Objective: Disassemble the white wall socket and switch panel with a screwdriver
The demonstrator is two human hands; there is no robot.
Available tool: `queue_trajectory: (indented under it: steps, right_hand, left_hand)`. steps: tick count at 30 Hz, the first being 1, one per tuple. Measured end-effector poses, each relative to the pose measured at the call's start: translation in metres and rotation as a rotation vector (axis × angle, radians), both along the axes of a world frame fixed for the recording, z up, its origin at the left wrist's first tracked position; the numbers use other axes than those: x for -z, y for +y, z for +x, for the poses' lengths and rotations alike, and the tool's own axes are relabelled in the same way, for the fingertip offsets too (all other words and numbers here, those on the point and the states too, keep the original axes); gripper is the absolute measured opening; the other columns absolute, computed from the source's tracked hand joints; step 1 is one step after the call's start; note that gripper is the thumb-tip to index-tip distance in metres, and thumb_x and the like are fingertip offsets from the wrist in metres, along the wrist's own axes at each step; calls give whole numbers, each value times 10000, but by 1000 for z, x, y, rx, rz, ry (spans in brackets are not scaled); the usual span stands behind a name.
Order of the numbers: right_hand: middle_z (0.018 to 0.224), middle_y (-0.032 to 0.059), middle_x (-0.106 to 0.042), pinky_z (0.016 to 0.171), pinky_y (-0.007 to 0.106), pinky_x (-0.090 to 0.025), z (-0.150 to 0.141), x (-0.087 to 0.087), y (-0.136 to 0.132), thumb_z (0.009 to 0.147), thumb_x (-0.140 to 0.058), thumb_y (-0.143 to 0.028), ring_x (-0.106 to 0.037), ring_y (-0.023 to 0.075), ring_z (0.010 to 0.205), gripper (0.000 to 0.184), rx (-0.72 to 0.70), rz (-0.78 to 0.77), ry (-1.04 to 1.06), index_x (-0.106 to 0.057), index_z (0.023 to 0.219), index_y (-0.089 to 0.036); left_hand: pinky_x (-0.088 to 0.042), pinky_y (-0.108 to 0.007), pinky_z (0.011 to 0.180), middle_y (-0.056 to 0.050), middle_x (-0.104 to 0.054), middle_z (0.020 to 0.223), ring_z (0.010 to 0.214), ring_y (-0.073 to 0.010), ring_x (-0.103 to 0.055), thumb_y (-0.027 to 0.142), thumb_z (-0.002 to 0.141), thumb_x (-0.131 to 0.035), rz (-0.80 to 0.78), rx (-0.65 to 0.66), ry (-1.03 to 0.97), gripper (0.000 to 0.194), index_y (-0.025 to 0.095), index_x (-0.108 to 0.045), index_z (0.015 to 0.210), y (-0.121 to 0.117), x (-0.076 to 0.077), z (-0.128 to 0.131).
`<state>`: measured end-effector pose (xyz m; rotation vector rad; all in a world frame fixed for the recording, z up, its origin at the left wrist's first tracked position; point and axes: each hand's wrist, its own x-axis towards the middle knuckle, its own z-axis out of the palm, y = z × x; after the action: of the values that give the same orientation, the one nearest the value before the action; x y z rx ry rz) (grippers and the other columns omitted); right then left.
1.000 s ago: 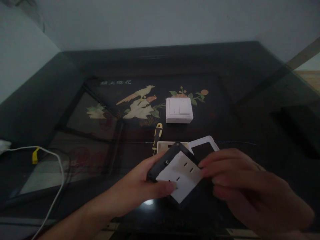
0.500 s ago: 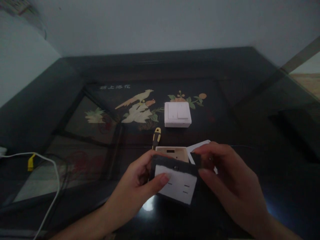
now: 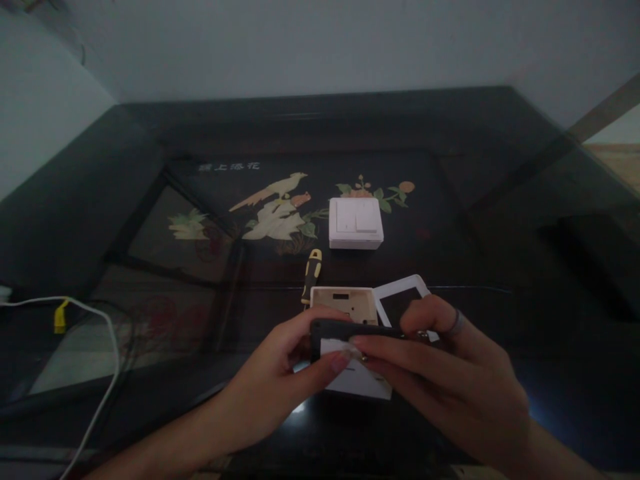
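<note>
Four pale Chinese characters [image 3: 229, 167] sit on the worktop [image 3: 475, 267], well beyond the left hand [image 3: 267, 370]; the last three read 上添花, while the first is blurred. Any print on the white switch [image 3: 356, 223], farther out beyond both hands, is too small to read. The socket [image 3: 360, 382], black-backed with a white slotted face, lies between the hands. The left hand is closed on its left side, thumb across the face. The right hand [image 3: 455, 380] is narrow too, its fingers closed on the right part of the socket, over the black edge and the face. A shiny metal bit [image 3: 364, 358] shows at its fingertips; I cannot tell what it is. Just beyond the left hand's fingers lies the open box [image 3: 360, 299], the screwdriver [image 3: 312, 273] beside it. The frame [image 3: 399, 283] is just beyond the right hand, and a cable [image 3: 114, 340] with a yellow tag [image 3: 61, 317] runs well left of the left hand. Half a second earlier the right fingers were at the socket's right end; now they reach across its face, and its black edge has tipped up.
</note>
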<state>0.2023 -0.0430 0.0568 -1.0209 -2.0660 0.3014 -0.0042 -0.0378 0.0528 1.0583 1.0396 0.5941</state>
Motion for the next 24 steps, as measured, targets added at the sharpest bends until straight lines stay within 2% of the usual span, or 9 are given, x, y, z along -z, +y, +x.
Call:
queue_trajectory:
  steps: [3,7,10,13,16,20,22,24]
  right_hand:
    - [742,15,-543,499,205,-488,1,-2,1,932,-590,-223,-561,102,628,171,0,-6,-16,-758,956,-240]
    - [593,-19,-517,429,187,-437,-1,-8,2,897,-638,-196,-517,81,515,138,-15,-5,12,-753,825,-217]
    - [522,-46,-490,409,233,-369,-5,-7,0,912,-584,-122,-452,68,456,208,-28,119,62,-707,763,-199]
    - [531,-46,-509,419,293,-339,-8,0,-4,933,-524,-98,-447,87,475,226,13,217,74,-687,807,-190]
    - [566,-38,-563,416,309,-333,-10,8,-9,914,-537,-91,-468,92,490,182,-13,274,-8,-692,871,-176]
    - [508,-58,-523,396,298,-313,-12,9,-12,909,-533,-120,-433,80,423,191,22,359,64,-628,768,-208]
    - [541,-54,-535,413,275,-364,-8,6,-9,927,-510,-171,-468,81,442,174,-57,275,145,-597,784,-216]
    - [600,-40,-542,448,247,-399,-1,3,-2,947,-462,-204,-504,88,501,175,-63,42,344,-574,813,-218]
  left_hand:
    - [-514,-260,781,-20,-711,979,892,-175,-653,310,843,-696,16,18,13,241,228,-651,1065,0,0,0]
    - [-515,-276,836,-39,-715,1037,963,-197,-659,318,867,-675,63,58,15,228,220,-664,1072,0,-1,0]
    - [-516,-275,844,-35,-719,1044,969,-199,-663,323,881,-665,115,76,21,207,229,-670,1065,-1,-1,-1]
    - [-513,-272,835,-28,-726,1030,954,-197,-664,317,890,-656,197,97,56,182,236,-677,1052,-2,0,-1]
    - [-507,-269,826,-29,-730,1033,957,-199,-664,283,892,-650,271,123,105,177,236,-679,1059,-3,0,0]
    - [-501,-258,816,-11,-722,987,920,-180,-660,273,900,-642,280,149,89,172,252,-678,1066,-3,2,1]
    - [-510,-239,770,-3,-707,965,889,-166,-655,293,894,-656,210,126,34,181,263,-671,1072,-3,2,1]
    - [-526,-217,732,4,-692,998,883,-155,-661,292,864,-700,95,67,-48,223,278,-660,1083,-1,2,-1]
